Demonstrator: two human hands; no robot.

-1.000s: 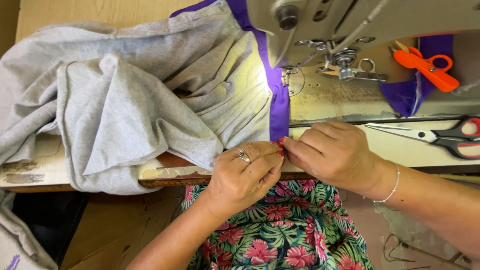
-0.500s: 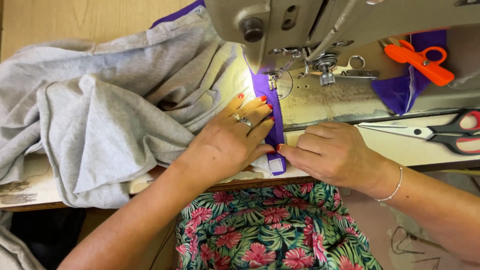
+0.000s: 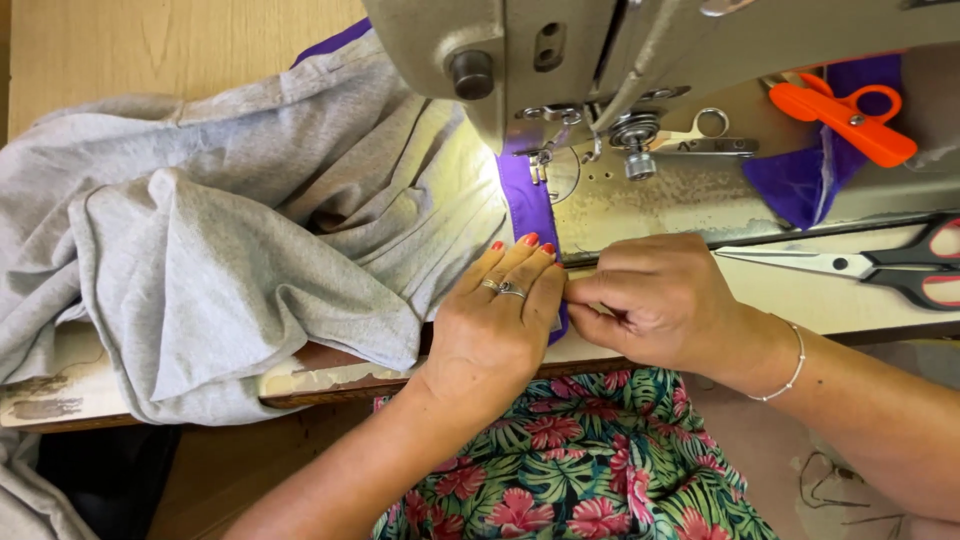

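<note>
While scanning from the left edge, note first the heaped grey jersey fabric (image 3: 200,270), spilling over the pale wooden desk (image 3: 150,40) and hanging off its near lip. Best to keep that bulk supported and slack, so no drag reaches the seam.

Just right of centre: narrow purple fabric strip (image 3: 525,205), laid along the grey edge and running from beneath the presser foot (image 3: 545,165) of the grey-green metal sewing machine (image 3: 650,40) down toward the desk's near edge.

Left hand (image 3: 495,335), with rings, lying flat on the grey cloth just beside the strip. Fingers (image 3: 520,255) stretched out and released, pressing down rather than gripping. Worth holding that pressure even and light.

Right hand (image 3: 660,300), touching the left at the thumb. Fingers clenched in a pinch on the strip's near end, though the exact contact hides behind the left thumb. Probably wise to align both edges flush, hold gentle tension toward the body, and keep fingertips well short of the needle.

Further right: orange plastic thread snips (image 3: 845,115) atop a purple fabric scrap (image 3: 800,180) at the upper right, and below them long steel scissors with black-and-red handles (image 3: 880,265), untouched and apart from both hands.
</note>
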